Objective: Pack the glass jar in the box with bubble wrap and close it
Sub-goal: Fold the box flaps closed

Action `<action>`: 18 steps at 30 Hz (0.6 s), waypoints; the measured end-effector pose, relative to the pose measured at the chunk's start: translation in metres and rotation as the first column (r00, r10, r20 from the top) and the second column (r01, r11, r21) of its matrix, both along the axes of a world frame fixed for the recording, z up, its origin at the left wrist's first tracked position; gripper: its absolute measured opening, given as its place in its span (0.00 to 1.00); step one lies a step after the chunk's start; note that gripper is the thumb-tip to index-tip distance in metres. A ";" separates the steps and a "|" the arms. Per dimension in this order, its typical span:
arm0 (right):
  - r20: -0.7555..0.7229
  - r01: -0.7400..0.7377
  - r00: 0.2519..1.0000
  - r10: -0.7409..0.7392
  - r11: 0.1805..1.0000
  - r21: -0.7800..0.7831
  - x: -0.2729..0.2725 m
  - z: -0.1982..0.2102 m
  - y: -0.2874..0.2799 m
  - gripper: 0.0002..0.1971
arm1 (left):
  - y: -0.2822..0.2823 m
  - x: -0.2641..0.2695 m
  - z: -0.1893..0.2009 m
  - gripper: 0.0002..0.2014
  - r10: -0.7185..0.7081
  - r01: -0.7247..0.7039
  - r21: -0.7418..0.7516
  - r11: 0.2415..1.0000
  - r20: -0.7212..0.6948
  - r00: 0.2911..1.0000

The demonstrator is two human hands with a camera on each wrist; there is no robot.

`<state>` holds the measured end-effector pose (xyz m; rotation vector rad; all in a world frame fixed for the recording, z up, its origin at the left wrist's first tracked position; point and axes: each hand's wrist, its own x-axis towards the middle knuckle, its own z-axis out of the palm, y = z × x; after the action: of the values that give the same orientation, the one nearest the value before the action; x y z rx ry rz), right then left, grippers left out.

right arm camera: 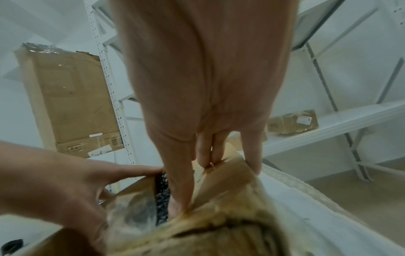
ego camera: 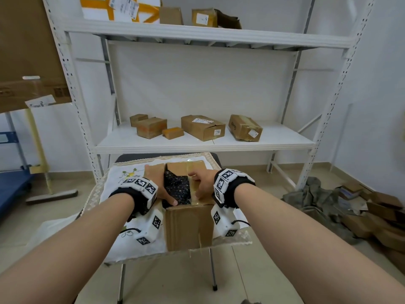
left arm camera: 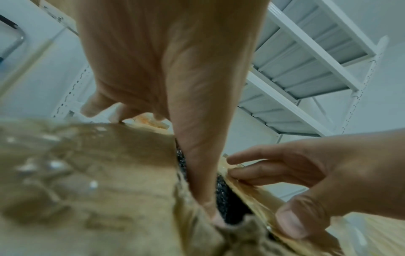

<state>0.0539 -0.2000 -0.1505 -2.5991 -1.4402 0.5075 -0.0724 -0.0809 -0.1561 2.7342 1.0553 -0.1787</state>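
Observation:
A brown cardboard box [ego camera: 189,227] stands on the small table's white cloth [ego camera: 118,183]. Between its two top flaps is a gap where dark, glittering bubble wrap [ego camera: 176,187] shows. No jar is visible. My left hand [ego camera: 158,185] lies over the left flap [left arm camera: 98,173], thumb along its inner edge beside the bubble wrap [left arm camera: 228,204], fingers over the far edge. My right hand [ego camera: 202,182] holds the taped right flap [right arm camera: 230,176], fingers on top and thumb at its inner edge. Both flaps stand partly raised.
A white metal rack [ego camera: 206,143] stands right behind the table, with several cardboard boxes [ego camera: 202,127] on its shelves. On the floor to the right lies a heap of cloth and cardboard [ego camera: 328,200]. A broom [ego camera: 51,195] and a blue cart [ego camera: 13,183] stand at the left.

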 end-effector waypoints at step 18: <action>-0.140 -0.011 0.990 0.024 0.996 0.093 0.016 -0.012 -0.005 0.39 | -0.010 0.039 0.007 0.32 -0.071 0.094 -0.043 0.995 0.374 0.925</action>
<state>0.0699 -0.2051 -0.1624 -2.4292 -1.4071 0.5994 -0.0333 -0.0904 -0.1496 2.6134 0.8148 0.2839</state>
